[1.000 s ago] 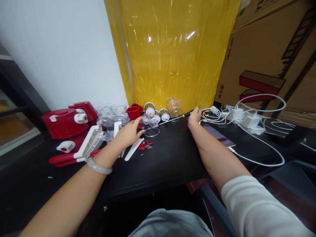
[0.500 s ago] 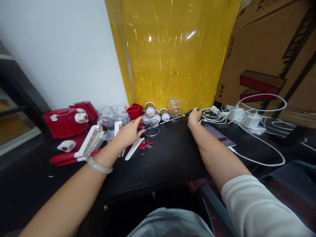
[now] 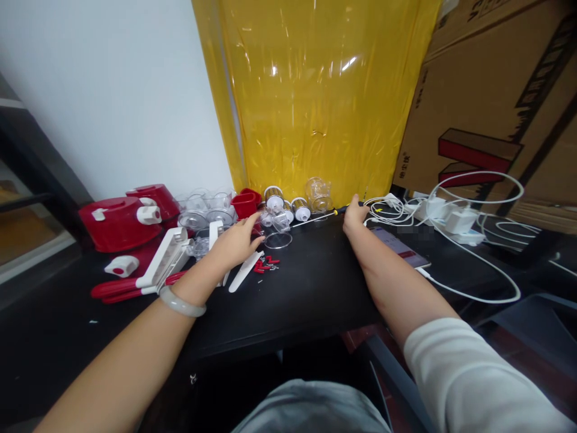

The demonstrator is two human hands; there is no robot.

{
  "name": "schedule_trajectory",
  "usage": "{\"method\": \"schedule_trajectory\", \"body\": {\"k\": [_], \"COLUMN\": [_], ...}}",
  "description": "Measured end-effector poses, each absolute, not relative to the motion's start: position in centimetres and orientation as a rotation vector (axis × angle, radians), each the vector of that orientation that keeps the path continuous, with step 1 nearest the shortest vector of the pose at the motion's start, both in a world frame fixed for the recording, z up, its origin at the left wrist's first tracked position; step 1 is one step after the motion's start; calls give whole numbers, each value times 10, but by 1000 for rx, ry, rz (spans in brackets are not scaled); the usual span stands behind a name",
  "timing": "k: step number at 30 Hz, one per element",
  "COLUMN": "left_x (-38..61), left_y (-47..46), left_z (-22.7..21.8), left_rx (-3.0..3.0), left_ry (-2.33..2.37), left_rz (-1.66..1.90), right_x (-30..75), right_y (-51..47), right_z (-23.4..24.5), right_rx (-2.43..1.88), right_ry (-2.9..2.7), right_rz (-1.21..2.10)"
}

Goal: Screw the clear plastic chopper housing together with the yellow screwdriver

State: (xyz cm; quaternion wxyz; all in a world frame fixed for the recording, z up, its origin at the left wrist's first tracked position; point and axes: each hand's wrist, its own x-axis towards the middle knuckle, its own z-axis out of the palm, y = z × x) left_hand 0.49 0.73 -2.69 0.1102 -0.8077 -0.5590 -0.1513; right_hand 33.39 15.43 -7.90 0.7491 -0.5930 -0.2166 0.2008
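Note:
My right hand (image 3: pixel 354 218) lies at the back of the black table (image 3: pixel 311 288), its fingers closed round the dark handle of a screwdriver (image 3: pixel 315 217) whose thin shaft points left towards small clear and metal parts (image 3: pixel 293 207). My left hand (image 3: pixel 234 243), a pale bangle on its wrist, rests palm down with fingers stretched out over white plastic pieces (image 3: pixel 243 270). Its fingertips are next to a clear ring (image 3: pixel 277 241) and small red clips (image 3: pixel 265 264).
Red lidded containers (image 3: pixel 119 222), clear cups (image 3: pixel 205 210) and a white slicer frame (image 3: pixel 164 258) crowd the left. A yellow plastic sheet (image 3: pixel 315 96) hangs behind. Right: cardboard boxes (image 3: pixel 491 108), white chargers and cables (image 3: pixel 455 219), a phone (image 3: pixel 401 248).
My right hand has shifted slightly along the screwdriver handle at the back of the table. My left hand has stayed in place.

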Motion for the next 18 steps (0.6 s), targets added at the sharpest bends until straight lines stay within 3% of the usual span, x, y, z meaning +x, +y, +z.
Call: {"method": "schedule_trajectory", "body": {"k": [9,18], "left_x": [5,5], "left_y": [7,7], "left_z": [-27,-26], "left_rx": [-2380,-2378], "left_ry": [-1640,-1654], "left_rz": [-457,-452], "right_x": [331,337], "right_y": [155,155], "right_z": [-77,-79], "right_rx": [-1262,-1307], "right_ry": [-435,-481], "right_rz": [544,435]}}
